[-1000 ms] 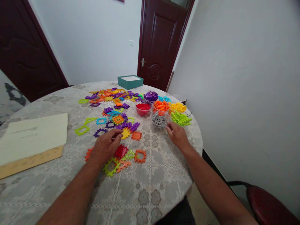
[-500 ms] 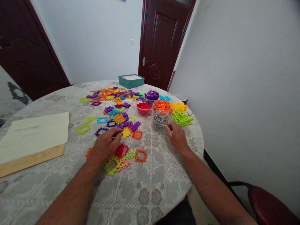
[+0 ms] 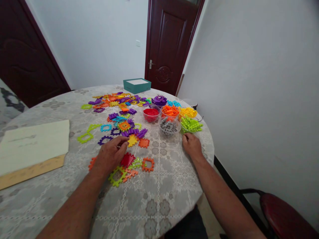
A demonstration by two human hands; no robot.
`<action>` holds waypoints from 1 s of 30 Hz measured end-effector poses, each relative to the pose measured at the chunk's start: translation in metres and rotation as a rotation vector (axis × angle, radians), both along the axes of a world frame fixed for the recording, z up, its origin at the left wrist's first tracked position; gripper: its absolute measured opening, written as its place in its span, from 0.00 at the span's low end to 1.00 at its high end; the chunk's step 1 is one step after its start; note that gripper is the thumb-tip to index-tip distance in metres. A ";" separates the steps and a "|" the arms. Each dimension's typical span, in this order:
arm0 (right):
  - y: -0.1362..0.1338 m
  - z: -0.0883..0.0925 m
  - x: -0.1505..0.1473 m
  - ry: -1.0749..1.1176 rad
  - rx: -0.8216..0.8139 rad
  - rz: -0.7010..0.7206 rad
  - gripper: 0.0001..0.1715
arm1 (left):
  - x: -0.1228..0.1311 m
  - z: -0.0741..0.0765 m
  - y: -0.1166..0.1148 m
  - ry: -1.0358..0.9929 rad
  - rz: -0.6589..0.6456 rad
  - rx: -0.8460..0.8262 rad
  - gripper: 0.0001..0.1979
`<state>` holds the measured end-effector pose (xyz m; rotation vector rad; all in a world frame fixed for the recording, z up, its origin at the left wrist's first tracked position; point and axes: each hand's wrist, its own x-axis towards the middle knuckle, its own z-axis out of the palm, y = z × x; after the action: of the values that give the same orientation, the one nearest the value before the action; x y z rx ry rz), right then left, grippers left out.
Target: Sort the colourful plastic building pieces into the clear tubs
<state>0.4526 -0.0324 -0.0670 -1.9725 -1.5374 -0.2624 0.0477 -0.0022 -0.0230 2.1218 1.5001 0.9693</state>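
Your right hand (image 3: 192, 145) is facing a wall: the gray-piece bowl (image 3: 170, 133) and green pieces (image 3: 191, 124) are blocking forward travel, orange pieces (image 3: 170, 111) crowding behind. You're getting a lane of bare tablecloth (image 3: 171, 166) between that hand and the orange frame (image 3: 152, 164); the yellow tile (image 3: 132, 140) and red tile (image 3: 127, 160) are hemming in your left hand (image 3: 113, 152).

2 doors (image 3: 165, 46) — dark red | walls (image 3: 249, 83) — pale | round table (image 3: 174, 179)

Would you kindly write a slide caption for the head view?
Left hand near a yellow piece; right hand near green pieces and gray pieces.
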 end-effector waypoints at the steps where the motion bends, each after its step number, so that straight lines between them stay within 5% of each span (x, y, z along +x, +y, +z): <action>1: 0.001 -0.002 0.002 -0.016 -0.012 0.000 0.16 | 0.000 -0.001 0.000 0.002 -0.003 0.001 0.19; 10: 0.002 -0.011 0.007 -0.078 -0.105 -0.105 0.17 | -0.002 0.000 0.000 -0.010 0.022 0.006 0.18; 19: -0.008 0.012 -0.013 -0.105 -0.277 -0.129 0.19 | -0.010 -0.006 0.008 0.028 0.117 0.095 0.17; 24: -0.013 0.032 -0.049 -0.106 -0.271 0.311 0.18 | -0.019 -0.003 0.010 0.037 0.216 0.121 0.18; 30: 0.007 0.070 -0.105 0.095 -0.486 0.886 0.12 | -0.021 -0.012 0.015 0.175 0.258 0.151 0.18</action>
<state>0.3478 -0.0252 0.0030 -1.3730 -2.3769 0.6080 0.0263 0.0127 -0.0354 2.2031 1.8779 1.0349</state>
